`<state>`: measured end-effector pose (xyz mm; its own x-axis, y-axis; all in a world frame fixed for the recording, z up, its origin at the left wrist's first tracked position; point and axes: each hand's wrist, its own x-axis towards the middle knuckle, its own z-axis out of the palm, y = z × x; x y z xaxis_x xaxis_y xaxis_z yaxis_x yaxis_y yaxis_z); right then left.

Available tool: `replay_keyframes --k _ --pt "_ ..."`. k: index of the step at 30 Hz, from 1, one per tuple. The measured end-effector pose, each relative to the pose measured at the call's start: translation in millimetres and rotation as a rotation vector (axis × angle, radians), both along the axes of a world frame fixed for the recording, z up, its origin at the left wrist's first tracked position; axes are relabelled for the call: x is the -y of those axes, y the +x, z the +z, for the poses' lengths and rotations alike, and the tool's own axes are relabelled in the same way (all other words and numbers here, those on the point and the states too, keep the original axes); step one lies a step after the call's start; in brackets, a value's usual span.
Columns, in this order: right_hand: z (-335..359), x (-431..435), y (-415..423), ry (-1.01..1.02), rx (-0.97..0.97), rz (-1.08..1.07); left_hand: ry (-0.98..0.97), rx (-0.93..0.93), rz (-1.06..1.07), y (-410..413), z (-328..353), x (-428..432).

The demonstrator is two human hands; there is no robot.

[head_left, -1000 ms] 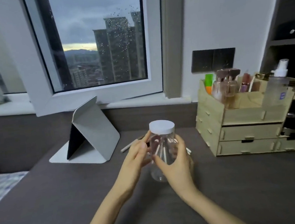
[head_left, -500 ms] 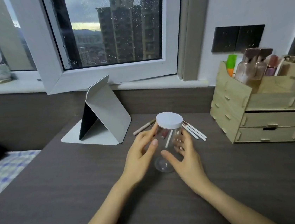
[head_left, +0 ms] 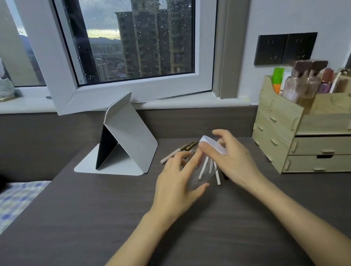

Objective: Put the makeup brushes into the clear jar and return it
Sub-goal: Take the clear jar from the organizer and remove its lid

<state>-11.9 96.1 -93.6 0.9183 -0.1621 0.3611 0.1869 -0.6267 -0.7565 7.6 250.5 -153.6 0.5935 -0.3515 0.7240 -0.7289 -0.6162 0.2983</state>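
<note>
The clear jar [head_left: 199, 174] is held tilted above the desk [head_left: 115, 227], gripped round its body by the left hand [head_left: 176, 185] while the right hand [head_left: 232, 159] clasps its white lid [head_left: 213, 145], apparently being unscrewed; next, brushes [head_left: 179, 153] lying behind must be gathered.

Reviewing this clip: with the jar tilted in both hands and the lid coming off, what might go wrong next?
1. The clear plastic jar is tilted and held only by the left hand; it may slip once the right hand frees the white round lid.
2. White-handled makeup brushes lie on the dark wooden desk directly beneath; the hands could knock them.
</note>
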Motion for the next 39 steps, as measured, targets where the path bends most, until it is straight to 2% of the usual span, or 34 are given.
replay_keyframes --k 2,5,9,13,15,17,18,20,21,24,25,26,28,31,34,39 --pt "2 3 3 -0.132 0.035 0.019 -0.005 0.007 -0.026 -1 4 -1" --pt "4 10 5 -0.19 0.062 0.112 -0.024 -0.016 -0.057 -2 12 -4" --pt "10 18 -2 -0.247 0.049 0.317 -0.183 -0.354 -0.254 -7 16 -13" --pt "25 29 -9 -0.198 -0.128 0.569 -0.234 -0.528 -0.341 -12 18 -20" --pt "32 31 -11 -0.299 -0.192 0.526 -0.195 -0.521 -0.344 -13 20 -21" --pt "35 33 -10 -0.52 -0.152 0.38 -0.154 -0.51 -0.351 -15 22 -19" --pt "36 33 -10 -0.556 -0.14 0.366 -0.14 -0.507 -0.354 -15 23 -18" --pt "39 36 -11 -0.446 -0.136 0.455 -0.127 -0.495 -0.363 -15 25 -18" --pt "42 41 -12 -0.317 -0.134 0.508 -0.129 -0.495 -0.367 -14 25 -18" --pt "46 65 -16 0.273 -0.086 0.528 -0.218 -0.508 -0.345 -6 23 -26" --pt "39 74 -14 0.329 -0.089 0.461 -0.288 -0.528 -0.334 -4 22 -30" --pt "27 81 -12 0.243 -0.118 0.353 -0.364 -0.548 -0.327 0 19 -33" --pt "-8 94 -7 -0.109 -0.241 0.123 -0.471 -0.56 -0.301 5 15 -36" --pt "-51 101 -9 -0.451 -0.37 -0.057 -0.571 -0.548 -0.244 10 7 -31" --pt "-71 102 -14 -0.635 -0.4 -0.131 -0.626 -0.541 -0.196 17 -3 -22" --pt "-77 103 -12 -0.777 -0.4 -0.107 -0.626 -0.48 -0.136 26 -11 -12"
